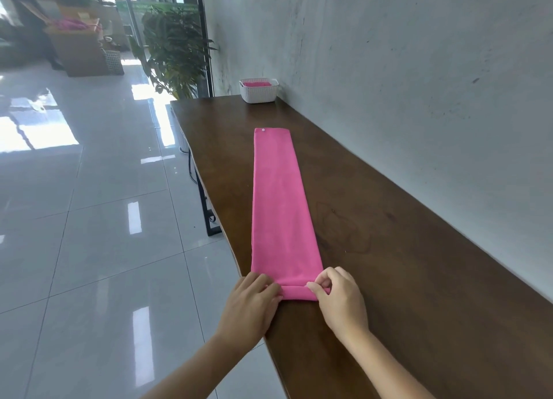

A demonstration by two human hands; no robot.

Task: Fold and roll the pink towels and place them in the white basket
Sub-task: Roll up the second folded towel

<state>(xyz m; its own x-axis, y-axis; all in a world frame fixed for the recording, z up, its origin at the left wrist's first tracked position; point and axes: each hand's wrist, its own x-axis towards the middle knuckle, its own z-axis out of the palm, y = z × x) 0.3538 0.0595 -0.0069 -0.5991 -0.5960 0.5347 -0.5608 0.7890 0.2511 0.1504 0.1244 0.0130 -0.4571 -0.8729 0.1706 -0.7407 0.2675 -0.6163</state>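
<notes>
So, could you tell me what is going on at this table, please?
A person is starting to roll a pink towel, folded into a long strip on the table. The left hand and right hand pinch its near end, with only the first turn made. The basket at the far end already holds something pink.

Single wide-angle head view looks forward and down along the table (389,279); near end close, basket (259,95) at far end.
</notes>
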